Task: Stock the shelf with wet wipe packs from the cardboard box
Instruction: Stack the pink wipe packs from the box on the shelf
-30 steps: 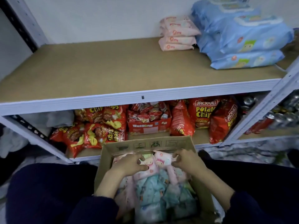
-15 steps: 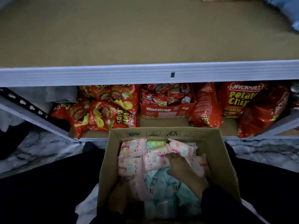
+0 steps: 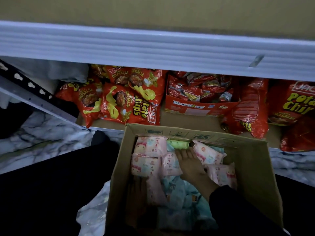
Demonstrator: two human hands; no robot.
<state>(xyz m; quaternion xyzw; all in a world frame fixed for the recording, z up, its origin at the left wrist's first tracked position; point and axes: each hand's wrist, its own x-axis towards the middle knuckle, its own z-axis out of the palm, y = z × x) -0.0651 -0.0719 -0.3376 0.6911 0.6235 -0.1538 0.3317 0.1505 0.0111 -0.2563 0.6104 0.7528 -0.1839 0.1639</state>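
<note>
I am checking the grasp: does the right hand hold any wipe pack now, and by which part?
It cannot be told. The right hand lies flat, fingers spread over the pink wipe packs inside the cardboard box; no closed grip shows.

Pink, green and pale blue packs in a brown box, red bags behind.

The cardboard box (image 3: pixel 252 167) is plain brown with dark printed symbols on its far flap. Its far packs are pink wet wipe packs (image 3: pixel 148 149) with small cartoon prints; one green pack (image 3: pixel 179 144) lies at the far wall, and pale blue packs (image 3: pixel 179 193) fill the near part. The chip bags (image 3: pixel 126 101) are red with yellow lettering, the shelf edge (image 3: pixel 153 48) pale grey-white, the shelf board (image 3: pixel 153 9) tan, the floor (image 3: pixel 42 138) white marbled with dark veins.
</note>
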